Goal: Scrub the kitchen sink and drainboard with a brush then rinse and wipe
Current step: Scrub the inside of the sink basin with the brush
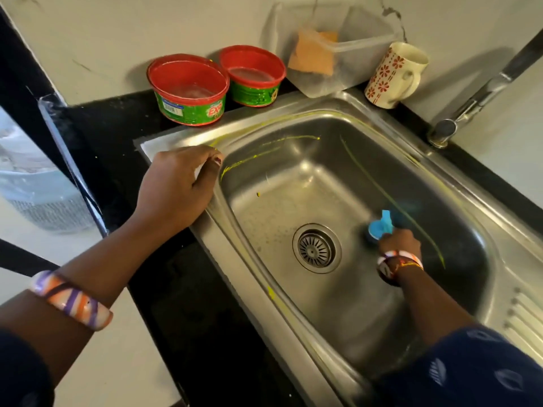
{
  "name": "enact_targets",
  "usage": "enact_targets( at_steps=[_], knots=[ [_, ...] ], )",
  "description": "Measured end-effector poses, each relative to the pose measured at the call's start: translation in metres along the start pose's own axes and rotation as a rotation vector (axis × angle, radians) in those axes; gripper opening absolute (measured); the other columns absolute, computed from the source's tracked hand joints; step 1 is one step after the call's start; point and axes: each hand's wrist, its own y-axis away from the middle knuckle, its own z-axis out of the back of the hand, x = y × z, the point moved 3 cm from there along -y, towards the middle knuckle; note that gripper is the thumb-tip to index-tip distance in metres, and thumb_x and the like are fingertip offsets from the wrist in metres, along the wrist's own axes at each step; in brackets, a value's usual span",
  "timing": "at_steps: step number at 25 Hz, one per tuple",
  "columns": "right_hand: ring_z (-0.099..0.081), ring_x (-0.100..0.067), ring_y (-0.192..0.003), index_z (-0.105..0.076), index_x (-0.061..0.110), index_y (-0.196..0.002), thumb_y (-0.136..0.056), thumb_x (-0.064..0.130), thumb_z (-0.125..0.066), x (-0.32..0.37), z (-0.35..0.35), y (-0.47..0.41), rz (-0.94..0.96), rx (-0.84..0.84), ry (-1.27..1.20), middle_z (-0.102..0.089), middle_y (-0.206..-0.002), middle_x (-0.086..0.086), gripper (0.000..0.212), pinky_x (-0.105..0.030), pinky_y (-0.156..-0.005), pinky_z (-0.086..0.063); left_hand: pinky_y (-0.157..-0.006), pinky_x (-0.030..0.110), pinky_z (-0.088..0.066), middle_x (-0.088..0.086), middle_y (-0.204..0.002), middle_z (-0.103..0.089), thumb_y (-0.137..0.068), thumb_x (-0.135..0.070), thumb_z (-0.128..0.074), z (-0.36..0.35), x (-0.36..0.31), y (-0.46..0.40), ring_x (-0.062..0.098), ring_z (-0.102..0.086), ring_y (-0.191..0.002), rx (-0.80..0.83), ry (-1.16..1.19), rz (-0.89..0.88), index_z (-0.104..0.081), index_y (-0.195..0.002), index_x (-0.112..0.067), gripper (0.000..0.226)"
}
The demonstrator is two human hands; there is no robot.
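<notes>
Here, blue brush (pixel 379 226) in right hand (pixel 399 240) grip, sink (pixel 235 274) floor

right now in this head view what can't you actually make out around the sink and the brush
- Brush: bristles blurred by motion; handle hidden inside the right hand.
- Faucet: spout cut off by the top right edge.
- Drainboard: mostly cut off by the right edge.
- Left hand: fingertips curl over the sink rim, hiding what is beneath.

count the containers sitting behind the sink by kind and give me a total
Red-rimmed green tubs: 2
Clear plastic container: 1
Flower-patterned mug: 1
Total: 4
</notes>
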Motion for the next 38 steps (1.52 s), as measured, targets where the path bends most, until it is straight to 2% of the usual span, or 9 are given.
enact_targets(
  at_steps=[3,9,13,18,24,28,31,34,38],
  knots=[
    [-0.048,-0.039,-0.122,-0.052,-0.007,-0.126,-0.093,0.014,-0.048,0.04,-0.021,-0.006,0.006,0.012,-0.167,-0.052,-0.13,-0.027,0.039,-0.039,-0.097,-0.04,-0.073,0.044,-0.054,0.01,-0.1,-0.071,-0.088,-0.029,-0.043,-0.002,0.002,-0.001,0.029,-0.066,-0.087,-0.01,-0.054,-0.016,-0.069,-0.106,-0.008,0.037],
    [-0.049,-0.038,-0.12,-0.055,-0.002,-0.124,-0.096,0.014,-0.039,0.165,-0.097,0.05,0.511,0.186,-0.107,-0.053,-0.13,-0.024,0.036,-0.035,-0.095,-0.038,-0.074,0.044,-0.054,0.011,-0.1,-0.069,-0.089,-0.028,-0.041,-0.003,0.001,-0.003,0.028,-0.063,-0.091,-0.015,-0.14,-0.009,-0.068,-0.104,-0.008,0.037],
    [-0.056,-0.04,-0.109,-0.051,0.004,-0.127,-0.098,0.018,-0.038,0.138,-0.107,0.113,1.038,0.361,0.195,-0.059,-0.119,-0.024,0.035,-0.043,-0.091,-0.043,-0.07,0.043,-0.053,0.01,-0.097,-0.068,-0.089,-0.028,-0.041,-0.003,0.001,-0.002,0.028,-0.063,-0.087,-0.003,-0.145,-0.007,-0.068,-0.102,-0.009,0.035],
    [-0.061,-0.03,-0.103,-0.032,0.025,-0.145,-0.098,0.031,-0.039,0.069,-0.067,0.099,1.264,0.502,0.532,-0.065,-0.114,-0.014,0.047,-0.036,-0.084,-0.047,-0.069,0.043,-0.054,0.012,-0.099,-0.068,-0.089,-0.027,-0.042,-0.004,0.0,-0.002,0.03,-0.063,-0.088,0.004,-0.148,-0.016,-0.068,-0.103,-0.008,0.035],
    [-0.054,-0.036,-0.114,-0.042,0.011,-0.139,-0.097,0.019,-0.042,0.119,-0.07,0.021,0.77,0.183,0.204,-0.056,-0.128,-0.023,0.042,-0.035,-0.093,-0.04,-0.072,0.043,-0.054,0.012,-0.099,-0.068,-0.09,-0.029,-0.041,-0.006,0.0,-0.002,0.03,-0.063,-0.091,0.018,-0.194,-0.017,-0.068,-0.105,-0.009,0.037],
    [-0.057,0.001,-0.059,-0.053,0.012,-0.132,-0.094,0.018,-0.05,0.119,-0.102,0.083,0.79,0.599,-0.123,-0.063,-0.079,-0.001,0.038,-0.009,-0.054,-0.041,-0.068,0.043,-0.054,0.011,-0.096,-0.068,-0.089,-0.027,-0.042,-0.005,-0.002,-0.002,0.03,-0.063,-0.089,0.013,-0.18,-0.02,-0.068,-0.1,-0.009,0.034],
    [-0.062,-0.017,-0.067,-0.051,0.022,-0.134,-0.093,0.021,-0.054,0.083,-0.08,0.095,0.882,0.772,0.156,-0.067,-0.088,-0.01,0.041,-0.016,-0.054,-0.04,-0.064,0.043,-0.053,0.012,-0.096,-0.068,-0.089,-0.026,-0.043,-0.005,-0.004,-0.003,0.029,-0.062,-0.086,0.025,-0.197,-0.043,-0.068,-0.1,-0.007,0.033],
    [-0.038,-0.008,-0.04,-0.056,0.027,-0.128,-0.091,0.018,-0.055,0.051,-0.029,0.085,0.698,1.069,0.483,-0.051,-0.058,-0.001,0.038,-0.015,-0.037,-0.03,-0.066,0.039,-0.052,0.012,-0.099,-0.067,-0.092,-0.023,-0.047,-0.006,-0.005,-0.004,0.028,-0.061,-0.089,0.041,-0.21,-0.035,-0.067,-0.104,-0.008,0.028],
    [-0.055,0.009,-0.059,-0.055,0.02,-0.131,-0.094,0.02,-0.05,0.062,-0.035,0.101,0.977,0.882,0.509,-0.065,-0.084,0.011,0.037,-0.004,-0.058,-0.037,-0.065,0.031,-0.045,0.01,-0.102,-0.067,-0.093,-0.016,-0.052,-0.007,-0.005,-0.003,0.028,-0.061,-0.093,0.026,-0.21,-0.039,-0.068,-0.105,-0.008,0.021]
  ],
)
